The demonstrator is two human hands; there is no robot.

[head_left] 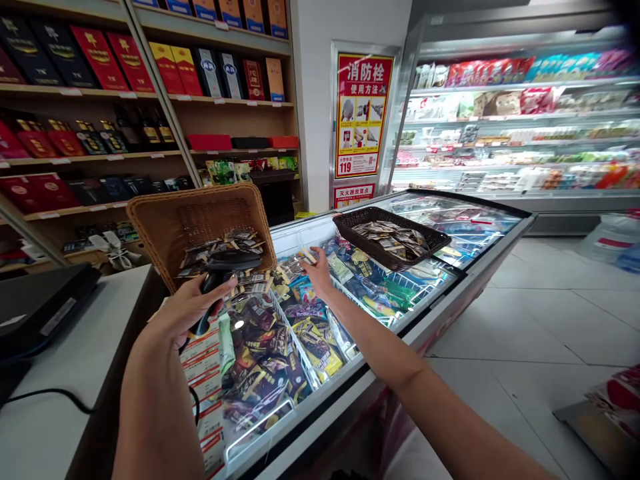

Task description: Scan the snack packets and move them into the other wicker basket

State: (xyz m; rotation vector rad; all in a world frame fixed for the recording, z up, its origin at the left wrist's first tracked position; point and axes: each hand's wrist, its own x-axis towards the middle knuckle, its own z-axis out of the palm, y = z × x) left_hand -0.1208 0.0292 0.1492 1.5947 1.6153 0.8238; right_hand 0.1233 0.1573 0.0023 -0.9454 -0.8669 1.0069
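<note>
My left hand point(193, 310) is wrapped round the grip of a black handheld barcode scanner point(201, 323), whose head is over the front of a tan wicker basket point(143, 213). Small clear-and-brown packets point(245, 243) lie in that basket, which tilts toward me. My right hand point(319, 272) pinches a small pale packet point(307, 255) above the chest freezer; its details are too small to make out. To the right of that hand, a dark brown woven basket point(363, 248) of similar packets sits on the freezer's glass.
The chest freezer point(400, 347) holds bagged ice creams in white wire dividers point(300, 347). A counter point(107, 327) with a black device point(45, 310) and cable stands left. Shelves of boxed bottles point(130, 60) rise behind; a lit refrigerated display point(515, 127) stands back right.
</note>
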